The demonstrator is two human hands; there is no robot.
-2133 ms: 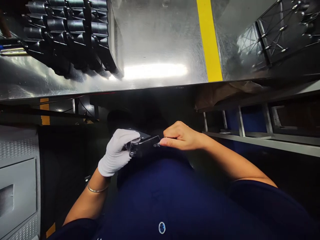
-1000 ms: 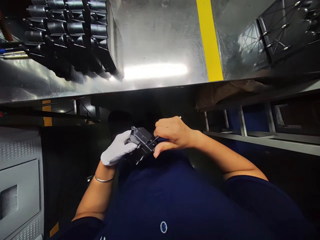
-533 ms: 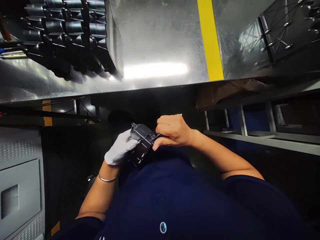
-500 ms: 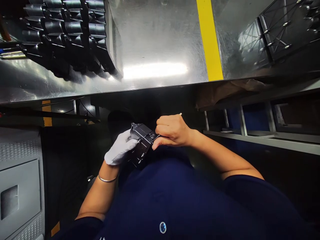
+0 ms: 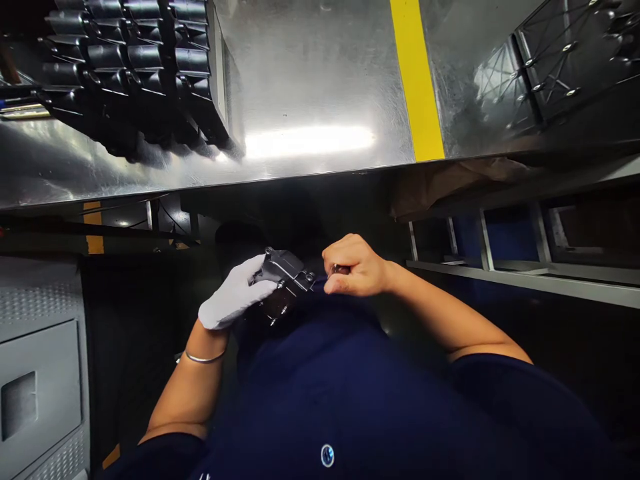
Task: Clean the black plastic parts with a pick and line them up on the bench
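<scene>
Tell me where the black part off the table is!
In the head view, the black part is left of centre, this side of the metal table, held in the gloved left hand, near the right hand.

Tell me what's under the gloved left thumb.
The left hand has its thumb over the black part, which shows beyond the thumb's tip; the surface beneath is covered.

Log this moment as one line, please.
left hand: gloved, gripping black part | right hand: bare, closed on mostly hidden dark object | bench: yellow stripe, black stack
</scene>
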